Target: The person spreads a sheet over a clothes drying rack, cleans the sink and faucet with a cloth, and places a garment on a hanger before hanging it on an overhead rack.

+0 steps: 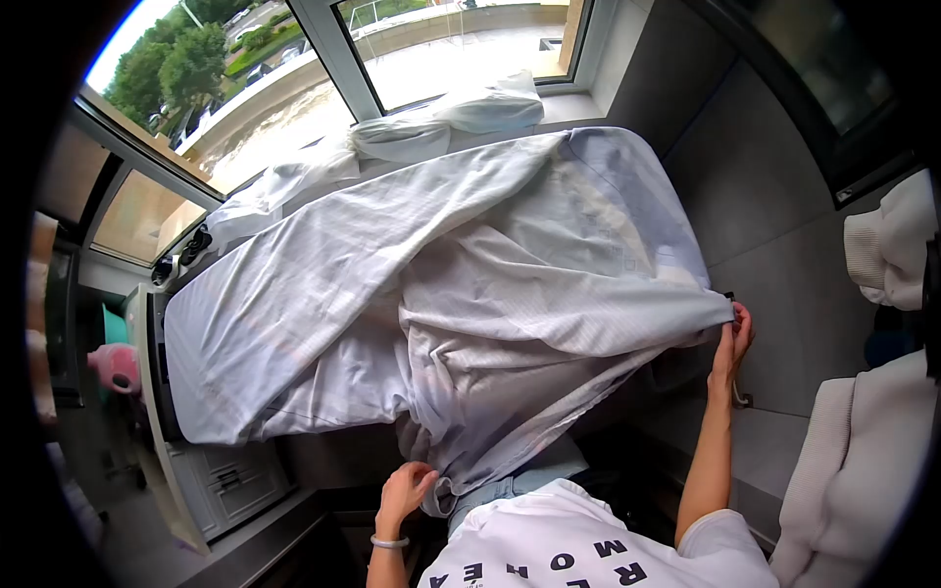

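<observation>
A large pale sheet [510, 294], whitish-lilac with a faint pattern, lies in folds over a long padded surface with rounded corners [637, 186]. Its near part hangs in bunched folds in front of my body. My right hand [733, 338] is at the surface's right end, fingers closed on a stretched corner of the sheet. Close to my waist, my left hand [404, 490] has curled fingers at the sheet's lower hanging edge; its fingertips are partly hidden by the cloth.
Windows and a sill with bundled white cloth [412, 137] run behind the surface. At left stand a white cabinet [235, 480] and a pink container [116, 367]. A grey wall [774, 225] is at right, with light cushioned pieces [853, 470] nearby.
</observation>
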The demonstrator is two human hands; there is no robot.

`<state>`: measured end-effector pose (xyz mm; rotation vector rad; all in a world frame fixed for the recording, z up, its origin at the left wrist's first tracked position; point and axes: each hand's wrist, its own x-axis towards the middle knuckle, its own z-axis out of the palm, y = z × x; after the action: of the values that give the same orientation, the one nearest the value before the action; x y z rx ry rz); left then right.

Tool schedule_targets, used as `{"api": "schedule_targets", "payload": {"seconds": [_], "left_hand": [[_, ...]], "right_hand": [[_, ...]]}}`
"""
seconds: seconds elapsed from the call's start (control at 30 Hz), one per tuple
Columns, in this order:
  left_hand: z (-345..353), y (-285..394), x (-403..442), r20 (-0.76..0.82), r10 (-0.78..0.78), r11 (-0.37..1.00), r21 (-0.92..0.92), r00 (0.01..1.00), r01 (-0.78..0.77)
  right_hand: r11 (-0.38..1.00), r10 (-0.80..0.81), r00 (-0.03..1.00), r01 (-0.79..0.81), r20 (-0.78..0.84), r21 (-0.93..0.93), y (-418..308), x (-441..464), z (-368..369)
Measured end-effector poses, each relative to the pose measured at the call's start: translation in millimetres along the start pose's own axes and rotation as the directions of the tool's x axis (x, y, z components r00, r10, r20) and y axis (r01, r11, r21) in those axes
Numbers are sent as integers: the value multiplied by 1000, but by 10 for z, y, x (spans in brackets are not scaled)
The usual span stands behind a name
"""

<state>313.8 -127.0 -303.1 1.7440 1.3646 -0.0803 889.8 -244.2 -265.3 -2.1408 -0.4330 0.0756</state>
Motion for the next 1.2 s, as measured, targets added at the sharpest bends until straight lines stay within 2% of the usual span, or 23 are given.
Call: {"api": "schedule_targets", "payload": {"seconds": [0.03, 0.07, 0.1, 0.17, 0.23, 0.3, 0.4, 0.43, 0.47, 0.53, 0.57, 0.63, 0.67, 0.7, 0.77, 0.83, 0.9, 0.97, 1.03, 1.1, 1.13, 1.17, 1.2], "left_hand": [[11, 97, 133, -144, -54, 971, -237, 988, 18], [-16, 151, 283, -284, -134, 929, -368, 949, 21], [-42, 184, 432, -405, -230, 871, -491, 885, 1], [-170, 73, 698, -346, -432, 762, -633, 833, 132], [-100, 30, 756, -366, -455, 701, -709, 812, 73], [-14, -61, 643, -456, -243, 823, -564, 856, -67], [47, -14, 348, -477, -222, 904, -428, 851, -4], [177, -198, 242, -450, -223, 895, -446, 865, -1], [76, 207, -86, -367, -123, 906, -421, 922, -47], [6, 380, -397, -105, -30, 925, -379, 994, -12], [-16, 379, -461, -45, -3, 915, -404, 999, -15], [-115, 340, -440, -34, -16, 942, -335, 999, 4], [-66, 230, -341, -149, -109, 927, -371, 983, 47], [-76, 108, -202, -214, -215, 883, -459, 953, 96], [-106, 10, 137, -196, -443, 652, -740, 875, 164], [-172, 149, 413, -177, -441, 440, -897, 880, 40], [-150, 136, 634, -201, -397, 375, -926, 896, -42], [-120, 129, 759, -212, -475, 275, -958, 854, -85], [-165, 148, 760, -210, -551, 224, -970, 808, -98], [-198, 130, 740, -204, -600, 210, -973, 773, -94], [-217, 72, 720, -208, -623, 246, -967, 754, -64], [-196, 16, 730, -248, -702, 279, -958, 667, -63], [-195, 117, 749, -525, -703, 568, -820, 480, -64]], "right_hand": [[1000, -2, 1000, 2, 5, 4, 93, -91, 61], [936, 211, 977, -209, 24, 283, 156, -190, 145], [754, 402, 910, -393, 104, 527, 138, -278, 243], [431, 646, 706, -652, 291, 624, -560, -511, 295], [246, 459, 662, -735, 593, 631, 172, -390, 371], [242, 436, 690, -708, 577, 664, 360, -292, 443], [189, 354, 765, -622, 539, 759, 147, -108, 433], [300, 310, 869, -475, 386, 827, 85, 27, 393], [399, 248, 943, -309, 223, 863, 26, 181, 346], [407, 196, 955, -287, 224, 867, -113, 547, 272], [416, 144, 963, -268, 228, 869, -161, 729, 266], [469, 182, 963, -261, 196, 844, -105, 1074, 408], [519, 216, 963, -254, 162, 816, -98, 1198, 485], [580, 286, 941, -321, 182, 749, -161, 1213, 571], [834, 339, 917, -396, 210, 384, -116, 1218, 710], [876, 316, 884, -412, 345, 252, 201, 1298, 913], [969, 173, 962, -127, 212, -214, 192, 1084, 979], [994, 113, 952, -107, 284, -37, 240, 1066, 961], [990, 92, 955, -58, 283, -125, 194, 916, 923], [986, 90, 953, -44, 291, -162, -123, 699, 828], [995, 83, 946, -63, 314, -73, -142, 665, 820], [998, 36, 911, -53, 411, 30, -126, 697, 768], [998, 34, 913, -51, 407, 31, -104, 743, 741]]}}
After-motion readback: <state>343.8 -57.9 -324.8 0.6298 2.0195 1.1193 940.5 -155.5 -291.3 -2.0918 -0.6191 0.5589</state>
